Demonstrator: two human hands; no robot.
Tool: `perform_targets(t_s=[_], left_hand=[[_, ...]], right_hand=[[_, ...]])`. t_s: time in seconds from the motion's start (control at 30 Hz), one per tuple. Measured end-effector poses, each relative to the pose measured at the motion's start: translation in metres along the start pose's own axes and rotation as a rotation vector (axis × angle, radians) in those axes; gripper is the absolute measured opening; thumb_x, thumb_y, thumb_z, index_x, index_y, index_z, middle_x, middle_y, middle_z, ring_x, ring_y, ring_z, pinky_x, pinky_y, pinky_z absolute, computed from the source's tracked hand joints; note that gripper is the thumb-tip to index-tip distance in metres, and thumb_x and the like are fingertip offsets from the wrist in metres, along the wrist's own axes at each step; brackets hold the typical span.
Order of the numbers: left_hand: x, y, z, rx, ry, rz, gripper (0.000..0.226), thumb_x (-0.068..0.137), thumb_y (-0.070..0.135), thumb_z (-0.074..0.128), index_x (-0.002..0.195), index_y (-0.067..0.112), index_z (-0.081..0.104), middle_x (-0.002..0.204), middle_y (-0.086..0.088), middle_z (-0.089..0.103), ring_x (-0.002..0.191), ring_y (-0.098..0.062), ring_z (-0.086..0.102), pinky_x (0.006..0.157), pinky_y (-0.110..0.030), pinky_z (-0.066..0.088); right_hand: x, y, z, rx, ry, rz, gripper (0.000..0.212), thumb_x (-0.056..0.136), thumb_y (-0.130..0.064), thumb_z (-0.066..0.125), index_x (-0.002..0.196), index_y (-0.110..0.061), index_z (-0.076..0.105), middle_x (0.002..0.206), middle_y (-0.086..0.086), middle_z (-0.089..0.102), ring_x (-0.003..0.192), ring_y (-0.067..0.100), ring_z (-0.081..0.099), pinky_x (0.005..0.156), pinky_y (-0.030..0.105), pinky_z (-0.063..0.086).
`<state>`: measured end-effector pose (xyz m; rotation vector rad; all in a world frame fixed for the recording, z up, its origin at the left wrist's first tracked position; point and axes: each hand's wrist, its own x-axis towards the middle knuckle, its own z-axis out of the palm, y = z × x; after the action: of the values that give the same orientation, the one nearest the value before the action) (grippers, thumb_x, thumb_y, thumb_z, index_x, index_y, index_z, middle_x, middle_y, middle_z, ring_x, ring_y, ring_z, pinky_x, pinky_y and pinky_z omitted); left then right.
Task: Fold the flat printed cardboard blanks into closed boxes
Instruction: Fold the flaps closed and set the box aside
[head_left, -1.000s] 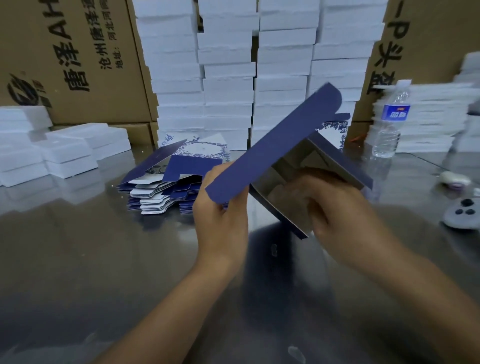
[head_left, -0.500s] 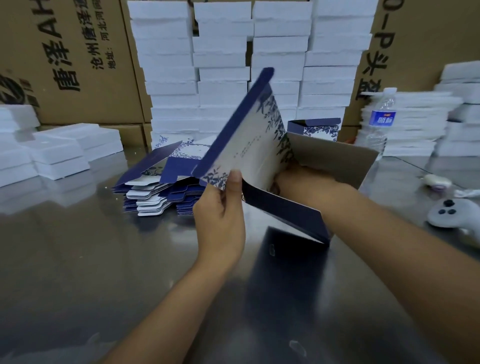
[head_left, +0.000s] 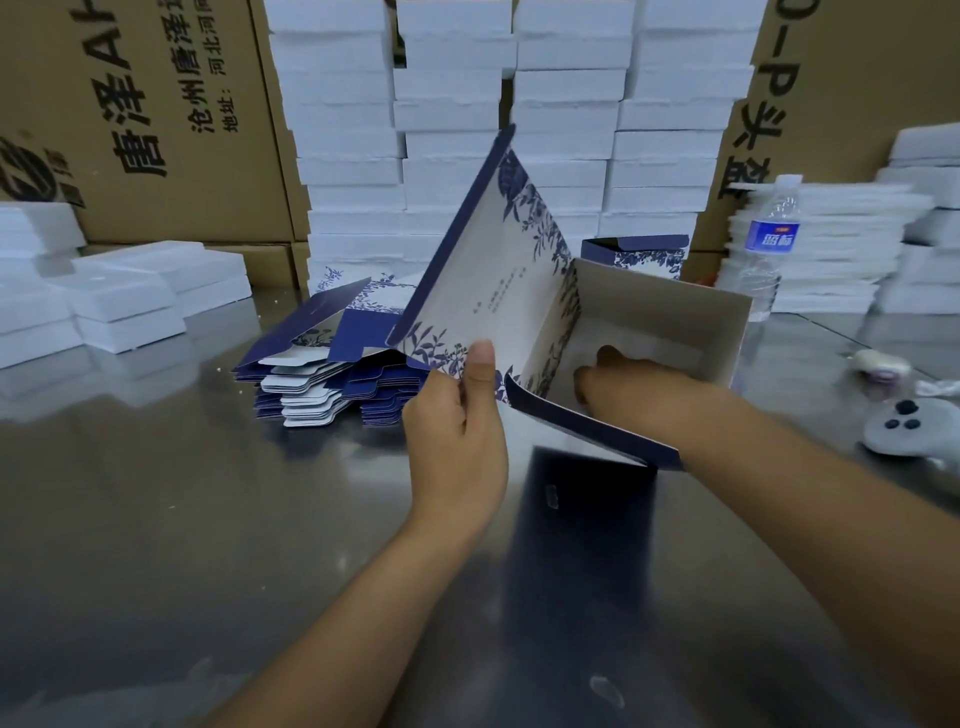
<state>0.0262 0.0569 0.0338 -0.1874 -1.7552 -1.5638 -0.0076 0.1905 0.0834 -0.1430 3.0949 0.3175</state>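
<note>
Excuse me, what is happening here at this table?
A person is shaping a printed cardboard box. The left hand pinches its raised flowered panel near the bottom edge, and the right hand reaches inside it. The box is open, not closed yet. A pile of flat blanks lies behind on the metal table.

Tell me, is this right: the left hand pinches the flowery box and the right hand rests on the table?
No. The head view shows the right hand inside the flowery box, not on the table; the left hand does pinch it.
</note>
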Motion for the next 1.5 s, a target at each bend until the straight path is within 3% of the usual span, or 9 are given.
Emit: perform_targets(t_s=[0.37,0.5,0.6,0.73,0.9,1.0,1.13,1.37,1.5], left_hand=[[-0.001,-0.004,0.000,0.119,-0.077,0.094,0.056,0.089,0.048,0.035,0.047,0.012,0.026,0.042,0.005,0.031,0.047,-0.015,0.032,0.049,-0.030,0.026],[-0.001,-0.001,-0.005,0.249,-0.060,0.220,0.054,0.093,0.039,0.037,0.045,0.017,0.025,0.041,0.006,0.031,0.041,-0.013,0.032,0.051,-0.032,0.019],[0.002,0.000,-0.006,0.297,0.002,0.222,0.048,0.093,0.037,0.040,0.052,0.025,0.017,0.043,0.009,0.026,0.040,-0.014,0.028,0.052,-0.030,0.014],[0.007,-0.002,-0.008,0.291,0.101,0.252,0.045,0.094,0.045,0.039,0.056,0.028,0.020,0.045,0.009,0.033,0.046,-0.016,0.040,0.050,-0.026,0.018],[0.013,-0.002,-0.006,0.161,0.169,0.217,0.038,0.093,0.039,0.048,0.060,0.032,0.030,0.048,0.013,0.045,0.050,0.005,0.043,0.052,-0.010,0.030],[0.013,0.000,-0.007,0.113,0.165,0.225,0.036,0.092,0.038,0.051,0.061,0.029,0.035,0.058,0.017,0.050,0.050,0.001,0.042,0.052,-0.009,0.030],[0.012,0.006,-0.008,0.078,0.168,0.238,0.033,0.092,0.033,0.053,0.063,0.033,0.038,0.055,0.021,0.047,0.051,0.002,0.042,0.053,-0.007,0.031],[0.013,0.007,-0.009,0.013,0.160,0.227,0.030,0.092,0.032,0.053,0.070,0.011,0.050,0.058,0.003,0.048,0.057,-0.002,0.041,0.058,-0.015,0.034],[0.011,0.008,-0.009,0.030,0.158,0.238,0.029,0.092,0.032,0.055,0.070,0.014,0.048,0.060,0.005,0.047,0.059,0.000,0.042,0.060,-0.012,0.035]], right_hand=[[0.002,0.008,0.007,-0.017,0.171,0.043,0.032,0.094,-0.035,0.046,0.118,-0.013,0.051,0.119,0.010,0.053,0.106,0.029,0.053,0.080,0.032,0.037],[-0.006,0.016,-0.024,0.517,0.162,-0.163,0.027,0.093,-0.035,0.052,0.107,-0.015,0.064,0.108,0.004,0.066,0.097,0.021,0.060,0.090,0.033,0.047],[-0.029,0.024,-0.047,0.976,0.301,-0.346,0.022,0.084,-0.042,0.060,0.090,-0.023,0.069,0.090,-0.006,0.073,0.089,0.010,0.067,0.074,0.016,0.050],[-0.058,0.025,-0.042,1.191,0.627,-0.525,0.027,0.086,-0.048,0.056,0.083,-0.024,0.069,0.083,-0.006,0.073,0.081,0.007,0.069,0.079,0.025,0.054],[-0.059,0.014,0.003,1.174,1.068,-0.508,0.022,0.092,-0.035,0.041,0.084,-0.023,0.057,0.074,-0.019,0.065,0.074,0.000,0.062,0.073,0.014,0.046],[-0.056,0.011,0.018,1.177,1.204,-0.563,0.031,0.096,-0.041,0.041,0.104,-0.012,0.050,0.089,-0.002,0.062,0.083,0.019,0.062,0.077,0.031,0.047],[-0.054,0.007,0.029,0.659,1.391,-0.593,0.032,0.091,-0.023,0.054,0.118,-0.007,0.047,0.121,0.011,0.048,0.110,0.029,0.050,0.096,0.040,0.042],[-0.054,0.000,0.036,0.429,1.298,-0.238,0.037,0.094,-0.029,0.047,0.115,-0.004,0.065,0.136,0.023,0.043,0.123,0.032,0.040,0.099,0.049,0.033],[-0.055,0.000,0.040,0.351,1.158,-0.263,0.047,0.094,-0.046,0.042,0.094,-0.011,0.075,0.121,0.014,0.062,0.121,0.033,0.050,0.102,0.056,0.028]])
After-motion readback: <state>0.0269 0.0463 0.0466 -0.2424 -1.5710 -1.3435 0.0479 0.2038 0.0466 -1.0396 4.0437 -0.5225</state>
